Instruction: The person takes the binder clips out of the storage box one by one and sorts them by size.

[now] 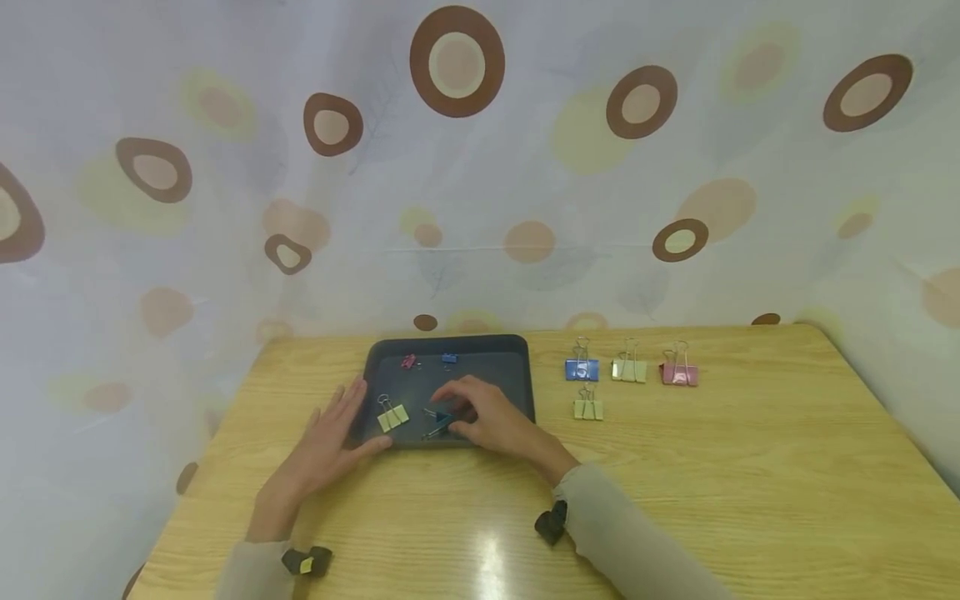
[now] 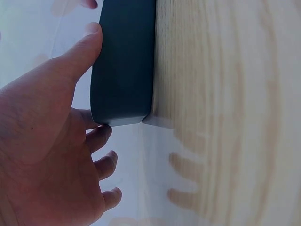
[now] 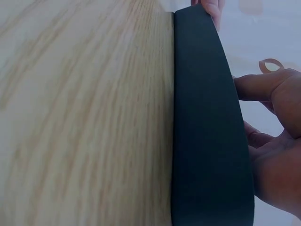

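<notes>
The left hand [image 1: 330, 446] lies flat with fingers straight against the near-left corner of a dark tray [image 1: 517, 367], thumb along its near rim. The right hand [image 1: 487, 417] reaches into the tray's near side, its fingertips pinching a teal binder clip [image 1: 438, 421]. Just left of that clip, inside the tray, lies a yellow-green binder clip [image 1: 392, 415]; a small red clip [image 1: 408, 361] and a small blue clip [image 1: 449, 358] sit at the far side. On the wooden table [image 1: 750, 483] to the right lie blue [image 1: 581, 368], pale green [image 1: 628, 369] and pink [image 1: 678, 373] clips in a row, with another green clip [image 1: 588, 408] nearer.
</notes>
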Demonstrator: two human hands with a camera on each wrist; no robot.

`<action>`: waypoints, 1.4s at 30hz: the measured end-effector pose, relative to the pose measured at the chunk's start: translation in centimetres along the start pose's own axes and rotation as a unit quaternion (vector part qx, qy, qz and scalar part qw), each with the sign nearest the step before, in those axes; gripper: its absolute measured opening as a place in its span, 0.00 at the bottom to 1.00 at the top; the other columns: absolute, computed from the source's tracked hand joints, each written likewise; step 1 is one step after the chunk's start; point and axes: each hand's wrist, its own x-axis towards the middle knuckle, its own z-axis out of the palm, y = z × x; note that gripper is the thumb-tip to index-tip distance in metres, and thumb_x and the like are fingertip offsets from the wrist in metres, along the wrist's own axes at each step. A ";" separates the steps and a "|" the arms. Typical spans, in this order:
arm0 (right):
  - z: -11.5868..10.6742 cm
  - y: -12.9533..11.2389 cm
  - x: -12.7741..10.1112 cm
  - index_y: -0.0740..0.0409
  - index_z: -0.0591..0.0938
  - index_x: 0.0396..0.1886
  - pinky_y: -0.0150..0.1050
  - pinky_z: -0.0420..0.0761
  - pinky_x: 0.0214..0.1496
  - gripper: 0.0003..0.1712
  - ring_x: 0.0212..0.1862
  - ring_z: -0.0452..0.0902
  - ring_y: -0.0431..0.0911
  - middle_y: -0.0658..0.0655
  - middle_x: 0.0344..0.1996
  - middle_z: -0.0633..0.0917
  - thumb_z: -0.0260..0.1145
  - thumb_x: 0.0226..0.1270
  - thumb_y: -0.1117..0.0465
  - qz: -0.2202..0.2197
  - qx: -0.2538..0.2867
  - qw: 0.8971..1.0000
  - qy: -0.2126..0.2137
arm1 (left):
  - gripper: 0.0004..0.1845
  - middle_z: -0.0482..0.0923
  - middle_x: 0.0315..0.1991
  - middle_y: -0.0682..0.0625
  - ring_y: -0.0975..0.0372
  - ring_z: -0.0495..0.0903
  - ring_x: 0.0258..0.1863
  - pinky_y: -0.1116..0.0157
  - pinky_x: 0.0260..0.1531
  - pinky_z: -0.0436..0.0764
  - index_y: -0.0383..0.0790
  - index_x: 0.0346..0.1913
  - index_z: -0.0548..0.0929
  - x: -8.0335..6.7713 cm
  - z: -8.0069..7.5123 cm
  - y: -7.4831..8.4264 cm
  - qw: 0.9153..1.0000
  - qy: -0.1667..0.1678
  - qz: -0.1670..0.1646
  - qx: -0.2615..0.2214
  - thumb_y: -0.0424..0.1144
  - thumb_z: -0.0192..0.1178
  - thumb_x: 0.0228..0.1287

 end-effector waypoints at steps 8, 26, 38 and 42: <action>1.3 0.3 1.0 0.56 0.85 0.53 0.42 0.82 0.51 0.21 0.48 0.80 0.47 0.54 0.46 0.84 0.74 0.62 0.74 0.013 -0.042 0.999 -0.008 | 0.54 0.45 0.83 0.39 0.39 0.42 0.80 0.31 0.73 0.41 0.35 0.82 0.50 0.0 0.0 0.0 1.000 -0.001 0.001 -0.003 0.65 0.61 0.68; 0.9 0.4 0.9 0.55 0.86 0.44 0.35 0.85 0.45 0.14 0.43 0.85 0.44 0.52 0.42 0.88 0.75 0.61 0.73 0.046 -0.010 0.997 0.055 | 0.54 0.45 0.83 0.40 0.40 0.42 0.81 0.32 0.73 0.41 0.36 0.82 0.50 0.0 0.0 0.1 1.000 -0.005 -0.007 -0.004 0.66 0.60 0.68; -0.9 -0.4 -0.9 0.57 0.89 0.42 0.31 0.86 0.42 0.12 0.42 0.87 0.48 0.54 0.41 0.89 0.77 0.60 0.71 0.038 0.038 0.992 0.111 | 0.54 0.45 0.83 0.40 0.39 0.42 0.80 0.32 0.73 0.41 0.35 0.82 0.50 -0.1 -0.1 0.2 1.000 -0.001 -0.004 0.000 0.65 0.61 0.68; -1.5 -0.2 -1.4 0.56 0.89 0.43 0.32 0.86 0.41 0.12 0.41 0.87 0.46 0.52 0.41 0.89 0.78 0.59 0.68 0.044 0.046 0.990 0.126 | 0.54 0.45 0.83 0.40 0.39 0.42 0.80 0.32 0.73 0.41 0.36 0.82 0.50 -0.1 0.0 0.1 1.000 -0.001 -0.004 -0.001 0.66 0.60 0.68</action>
